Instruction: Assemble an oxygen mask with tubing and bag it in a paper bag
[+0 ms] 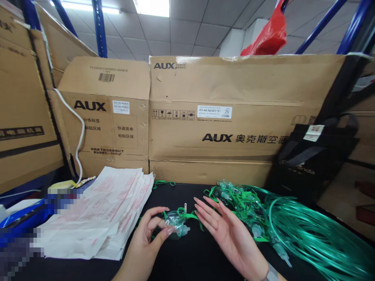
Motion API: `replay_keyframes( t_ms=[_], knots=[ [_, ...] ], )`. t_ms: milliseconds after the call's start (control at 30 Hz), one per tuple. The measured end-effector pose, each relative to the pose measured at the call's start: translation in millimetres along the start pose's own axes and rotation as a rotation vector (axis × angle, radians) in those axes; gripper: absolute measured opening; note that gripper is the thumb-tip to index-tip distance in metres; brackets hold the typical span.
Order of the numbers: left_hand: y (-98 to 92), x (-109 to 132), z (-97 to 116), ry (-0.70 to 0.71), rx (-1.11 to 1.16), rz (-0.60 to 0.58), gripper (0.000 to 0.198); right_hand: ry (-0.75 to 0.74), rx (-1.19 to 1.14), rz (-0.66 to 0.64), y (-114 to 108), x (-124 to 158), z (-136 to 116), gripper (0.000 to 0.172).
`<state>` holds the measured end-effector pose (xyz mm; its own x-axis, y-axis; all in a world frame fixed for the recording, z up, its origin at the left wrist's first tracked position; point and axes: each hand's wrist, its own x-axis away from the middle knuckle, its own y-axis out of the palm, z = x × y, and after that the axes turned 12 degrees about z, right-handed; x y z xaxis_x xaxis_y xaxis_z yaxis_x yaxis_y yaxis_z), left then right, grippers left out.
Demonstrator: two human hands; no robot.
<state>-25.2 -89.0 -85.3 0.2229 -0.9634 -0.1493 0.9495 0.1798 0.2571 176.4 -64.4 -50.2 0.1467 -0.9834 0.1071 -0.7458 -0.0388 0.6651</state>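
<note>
A clear mask [177, 223] with a green strap and a pale connector is at the middle of the black table. My left hand [149, 238] curls around its left side, thumb and fingers closed on it. My right hand [228, 230] is just right of the mask, palm turned inward and fingers stretched out, with nothing in it. Right behind this hand lies a pile of similar masks [243, 203] with green straps. Coiled green tubing [310, 234] spreads over the right side, a pale connector at its near end. White printed paper bags [99, 212] are stacked left of my left hand.
Large cardboard boxes [246, 93] stand behind the black table [181, 259]. A black bag [310, 164] leans at the back right. A white cable [79, 136] hangs down at the left near a blue object [22, 220]. A red plastic bag [266, 37] hangs above.
</note>
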Motion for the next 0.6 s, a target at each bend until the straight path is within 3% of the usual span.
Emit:
replay_keyframes(
  t_ms=[233,600],
  knots=[
    [-0.4,6.5,-1.2,0.045,-0.125,0.008,0.043,0.067,-0.027,-0.004,-2.2,-2.3,2.7,0.033],
    [-0.1,4.1,-3.4,0.033,-0.096,-0.031,0.041,0.079,-0.015,-0.003,-2.6,-1.7,2.9,0.034]
  ],
)
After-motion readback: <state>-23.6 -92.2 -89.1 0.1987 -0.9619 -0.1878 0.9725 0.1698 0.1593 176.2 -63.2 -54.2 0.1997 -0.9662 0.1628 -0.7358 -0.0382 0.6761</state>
